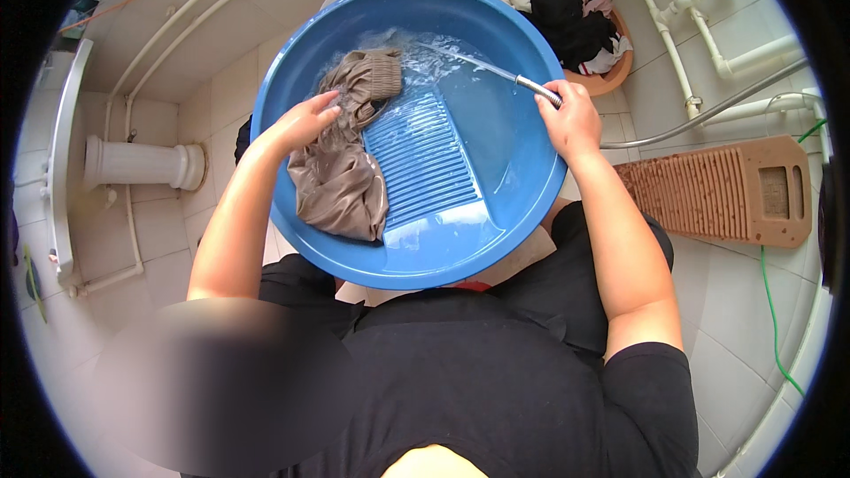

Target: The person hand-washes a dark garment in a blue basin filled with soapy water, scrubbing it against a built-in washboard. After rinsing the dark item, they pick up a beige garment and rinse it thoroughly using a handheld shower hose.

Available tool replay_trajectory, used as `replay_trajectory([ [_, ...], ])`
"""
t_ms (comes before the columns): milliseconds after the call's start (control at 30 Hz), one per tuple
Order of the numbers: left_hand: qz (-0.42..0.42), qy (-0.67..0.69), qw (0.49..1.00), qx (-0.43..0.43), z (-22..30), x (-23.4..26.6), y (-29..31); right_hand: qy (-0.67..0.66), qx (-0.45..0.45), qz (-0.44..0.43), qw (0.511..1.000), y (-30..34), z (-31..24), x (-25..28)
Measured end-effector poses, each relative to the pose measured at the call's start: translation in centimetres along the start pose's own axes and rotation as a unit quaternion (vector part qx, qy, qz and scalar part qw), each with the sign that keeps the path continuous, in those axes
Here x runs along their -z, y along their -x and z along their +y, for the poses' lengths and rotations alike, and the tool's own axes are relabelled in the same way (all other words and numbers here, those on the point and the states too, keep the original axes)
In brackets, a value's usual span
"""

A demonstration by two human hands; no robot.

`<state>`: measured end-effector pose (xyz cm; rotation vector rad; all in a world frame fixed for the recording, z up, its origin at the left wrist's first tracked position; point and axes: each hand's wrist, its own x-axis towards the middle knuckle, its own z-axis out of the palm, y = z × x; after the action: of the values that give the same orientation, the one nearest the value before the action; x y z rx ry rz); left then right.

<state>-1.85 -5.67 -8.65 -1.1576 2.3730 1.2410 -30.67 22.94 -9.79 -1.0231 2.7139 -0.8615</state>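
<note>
A large blue basin [522,212] with a ribbed washboard [421,155] moulded into its floor stands in front of me. Wet grey-brown clothing [341,190] with a ribbed knit band lies along its left side, partly in the water. My left hand [310,121] is over the basin's left part, fingers stretched out beside the cloth; whether they touch it I cannot tell. At the right rim, my right hand [571,119] is closed around a metal hose [542,91]. From the hose end a stream of water runs into the basin and splashes near the far side.
An orange-brown tub [611,80] of black, white and pink clothes stands at the far right. A brown washboard [695,193] lies to the right on the tiles. White pipes run along the walls, and a white pedestal basin [142,164] is at the left. A green cord [768,301] hangs at right.
</note>
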Motion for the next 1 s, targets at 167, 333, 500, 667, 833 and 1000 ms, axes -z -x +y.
replay_trajectory([
  [167, -0.138, -0.369, 0.919, -0.003, 3.5, -5.1, 8.2, 0.003, -0.002, -0.001, 1.000, 0.0, 0.2, 0.2],
  [333, -0.171, -0.494, 0.851, 0.051, -0.5, -11.0, 5.6, -0.007, 0.020, 0.006, 1.000, -0.1, 0.5, -0.2],
  [500, -0.097, -0.523, 0.843, 0.079, -1.8, -12.9, 1.4, -0.010, 0.020, 0.012, 1.000, 0.0, 0.5, -0.2],
  [667, -0.076, -0.532, 0.839, 0.082, -4.7, -12.8, -0.2, -0.019, 0.017, -0.007, 1.000, 0.0, 0.6, -0.2],
  [833, -0.026, -0.451, 0.885, 0.108, -4.5, -12.6, -1.1, -0.014, 0.026, 0.015, 0.999, -0.1, 1.2, -0.7],
  [1000, 0.006, -0.450, 0.886, 0.113, -6.1, -13.0, -1.7, -0.005, 0.014, 0.006, 1.000, -0.1, 0.8, -0.5],
])
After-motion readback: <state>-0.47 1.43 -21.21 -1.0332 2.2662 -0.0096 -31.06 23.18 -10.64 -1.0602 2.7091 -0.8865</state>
